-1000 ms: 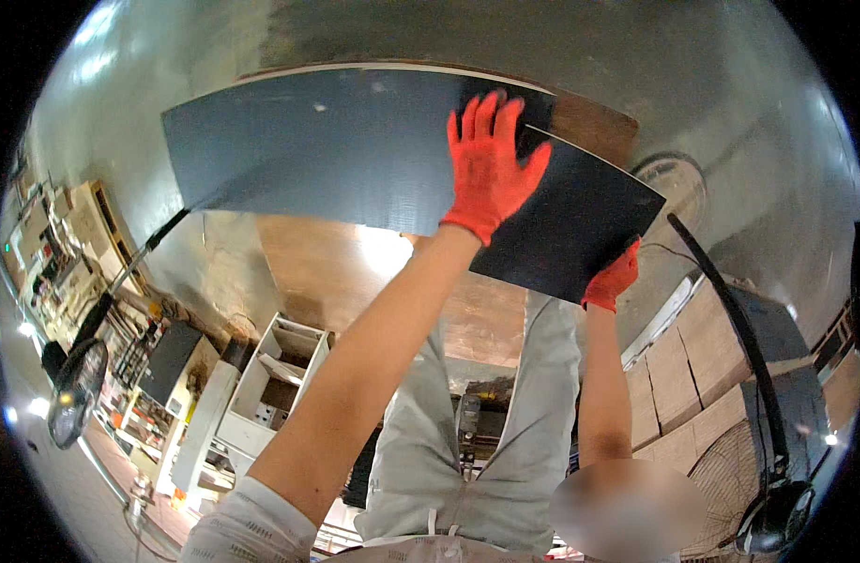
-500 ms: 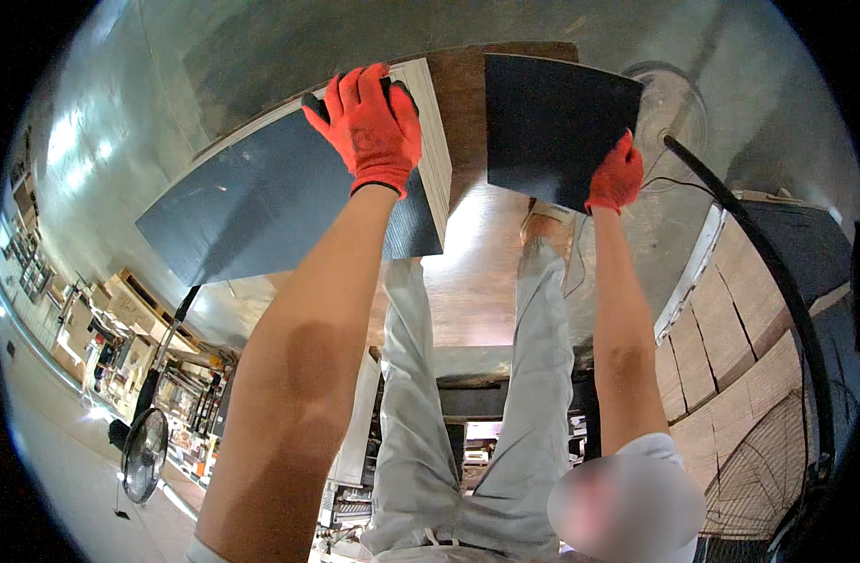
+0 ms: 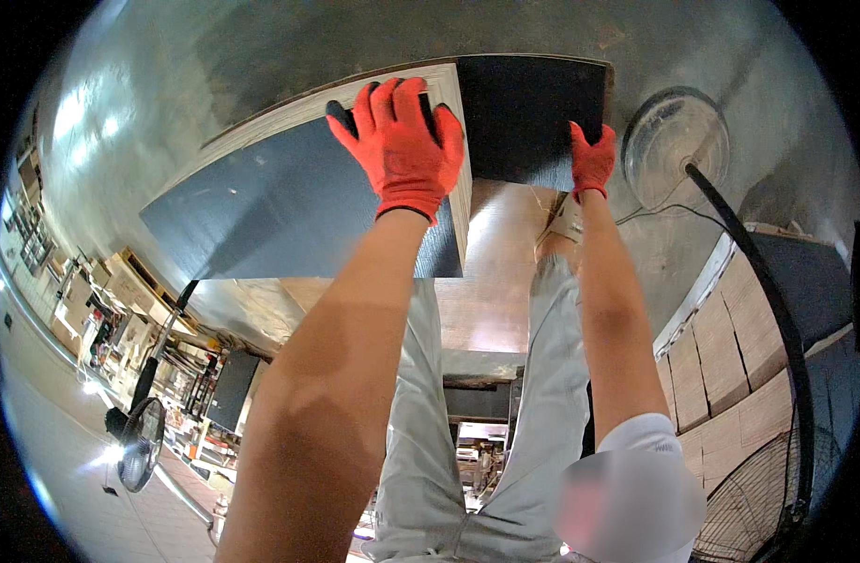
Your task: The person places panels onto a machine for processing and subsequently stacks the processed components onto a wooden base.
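My left hand [image 3: 406, 145], in a red glove with black fingertips, lies over the end of a stack of dark grey boards [image 3: 289, 202]. Its fingers are spread, and the stack's pale layered edges show beyond and beside them. My right hand [image 3: 594, 159], gloved alike, is closed on the right edge of a black panel [image 3: 533, 113], thumb on top; the fingers beneath are hidden. The panel's left edge meets the stack's right end in this view. Below it shows a brown wooden board [image 3: 495, 272] between my legs.
A round fan base [image 3: 676, 145] with a curved black pole [image 3: 758, 263] and a cable stands at the right. Wood-faced boards [image 3: 730, 347] are stacked beyond it, near a wire fan guard [image 3: 763, 493]. Another fan [image 3: 141, 446] is at the lower left.
The black panel has moved left with my right hand, closing the gap beside the stack. My left hand has shifted slightly right in view, staying over the stack's end.
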Available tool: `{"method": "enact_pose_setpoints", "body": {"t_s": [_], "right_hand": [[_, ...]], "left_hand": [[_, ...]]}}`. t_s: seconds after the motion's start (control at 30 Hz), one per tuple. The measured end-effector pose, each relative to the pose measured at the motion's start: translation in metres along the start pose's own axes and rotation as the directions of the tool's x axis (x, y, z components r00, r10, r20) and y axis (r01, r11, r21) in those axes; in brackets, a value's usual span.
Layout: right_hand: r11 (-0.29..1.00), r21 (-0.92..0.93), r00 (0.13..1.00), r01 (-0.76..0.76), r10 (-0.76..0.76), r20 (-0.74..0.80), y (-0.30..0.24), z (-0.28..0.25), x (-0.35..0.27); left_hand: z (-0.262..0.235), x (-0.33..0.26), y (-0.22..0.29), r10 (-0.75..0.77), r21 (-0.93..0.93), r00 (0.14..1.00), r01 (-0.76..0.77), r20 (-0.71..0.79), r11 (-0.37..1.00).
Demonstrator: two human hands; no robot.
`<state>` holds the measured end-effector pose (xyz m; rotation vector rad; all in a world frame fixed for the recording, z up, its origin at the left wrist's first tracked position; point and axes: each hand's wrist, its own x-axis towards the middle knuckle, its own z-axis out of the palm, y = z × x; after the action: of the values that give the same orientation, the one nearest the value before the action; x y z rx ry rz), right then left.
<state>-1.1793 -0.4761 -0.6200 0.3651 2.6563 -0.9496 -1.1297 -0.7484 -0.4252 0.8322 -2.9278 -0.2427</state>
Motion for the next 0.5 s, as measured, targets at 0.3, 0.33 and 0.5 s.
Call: {"method": "enact_pose_setpoints", "body": {"t_s": [0.3,0.33,0.5], "right_hand": [[0.977,0.186,0.979,0.103,-0.132,0.155,0.008,-0.005,0.022],[0.985,0.118,0.978,0.124,-0.142,0.156,0.011,-0.007,0.025],[0.985,0.123,0.969,0.124,-0.147,0.199,0.018,-0.008,0.030]], "left_hand": [[-0.010,0.001,0.001,-0.020,-0.057,1.000,0.022,0.023,0.998],[-0.009,0.002,0.001,-0.019,-0.068,1.000,0.021,0.023,0.997],[-0.010,0.003,0.004,0.003,-0.057,1.000,-0.003,-0.006,0.998]]}}
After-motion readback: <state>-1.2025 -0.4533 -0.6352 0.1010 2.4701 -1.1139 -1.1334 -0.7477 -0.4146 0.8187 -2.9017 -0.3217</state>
